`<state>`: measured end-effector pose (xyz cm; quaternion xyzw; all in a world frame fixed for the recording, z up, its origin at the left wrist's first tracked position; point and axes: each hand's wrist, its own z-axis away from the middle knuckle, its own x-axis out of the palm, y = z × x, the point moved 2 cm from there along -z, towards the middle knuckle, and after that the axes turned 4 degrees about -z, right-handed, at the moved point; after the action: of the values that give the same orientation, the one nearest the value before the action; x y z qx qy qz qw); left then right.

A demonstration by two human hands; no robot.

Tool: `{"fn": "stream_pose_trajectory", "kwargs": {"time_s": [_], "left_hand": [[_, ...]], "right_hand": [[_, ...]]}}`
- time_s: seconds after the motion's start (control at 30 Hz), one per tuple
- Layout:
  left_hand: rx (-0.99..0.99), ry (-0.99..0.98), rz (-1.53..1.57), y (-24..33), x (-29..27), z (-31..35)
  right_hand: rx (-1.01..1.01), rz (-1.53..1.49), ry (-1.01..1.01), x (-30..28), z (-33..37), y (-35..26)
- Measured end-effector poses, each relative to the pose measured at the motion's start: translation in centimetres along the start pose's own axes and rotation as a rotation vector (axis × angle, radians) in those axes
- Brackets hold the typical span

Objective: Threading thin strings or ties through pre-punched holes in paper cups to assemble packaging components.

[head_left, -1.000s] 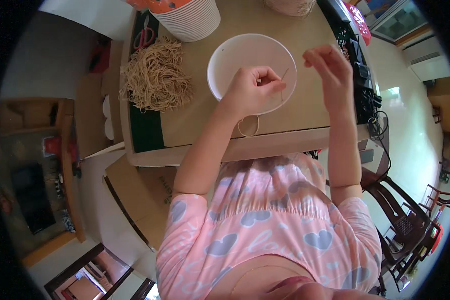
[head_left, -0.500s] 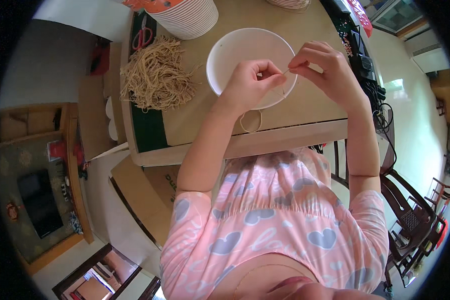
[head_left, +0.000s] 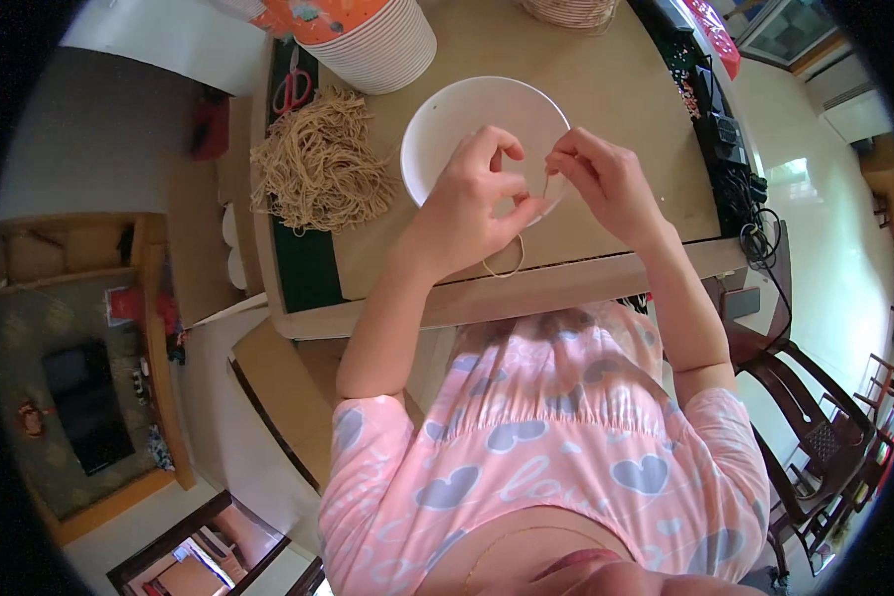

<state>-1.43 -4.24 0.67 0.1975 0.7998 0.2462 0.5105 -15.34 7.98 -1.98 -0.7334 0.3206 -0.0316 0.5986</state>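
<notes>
My right hand [head_left: 606, 179] pinches a thin beige string [head_left: 545, 185] between thumb and fingertips, over the right rim of a white bowl [head_left: 439, 109]. The string runs down to the thumb tip of my left hand [head_left: 472, 204], where thumb and a finger close on it; the index finger is lifted and curled. Below the left hand, a loop of the string [head_left: 508, 270] hangs near the table's front edge. To the left of the bowl lies a tangled heap of beige string [head_left: 323, 164]. The bowl's inside is partly hidden by my hands.
Red-handled scissors [head_left: 293, 91] lie behind the heap. A stack of ribbed white paper tubs [head_left: 377, 50] stands at the back left, and a woven round item [head_left: 571, 12] at the back. Black cables and a power strip [head_left: 725, 139] line the right edge. A dark wooden chair [head_left: 815, 417] stands right.
My right hand has moved left and slightly nearer. The left hand's index finger has lifted away from its thumb. The view has shifted slightly, so the table sits lower.
</notes>
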Motion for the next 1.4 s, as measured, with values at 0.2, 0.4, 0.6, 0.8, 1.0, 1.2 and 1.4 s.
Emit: {"fn": "stream_pose_trajectory", "kwargs": {"time_s": [0.2,0.4,0.6,0.8,1.0,1.2,1.4], "left_hand": [[0.126,-0.051,-0.202,0.7,0.0,0.0],[0.123,-0.015,-0.338,1.2,1.6,-0.2],[-0.387,-0.047,0.483,0.9,1.4,-0.2],[-0.834,-0.118,1.438,-1.9,2.4,0.0],[-0.814,-0.212,1.457,-1.6,2.1,-0.3],[-0.877,-0.053,1.317,-1.6,1.9,0.0],[-0.823,-0.027,1.205,-1.6,1.3,0.2]], "right_hand": [[-0.01,0.022,-0.021,0.1,-0.2,0.1],[-0.05,0.189,-0.079,-0.1,-0.1,-0.4],[-0.111,-0.025,0.15,1.4,1.5,0.2],[-0.109,-0.152,0.498,3.7,2.6,0.9],[-0.183,-0.165,0.641,4.5,2.4,-0.3],[-0.27,0.011,0.598,4.7,2.4,0.0],[-0.273,0.03,0.527,5.0,3.1,0.3]]}}
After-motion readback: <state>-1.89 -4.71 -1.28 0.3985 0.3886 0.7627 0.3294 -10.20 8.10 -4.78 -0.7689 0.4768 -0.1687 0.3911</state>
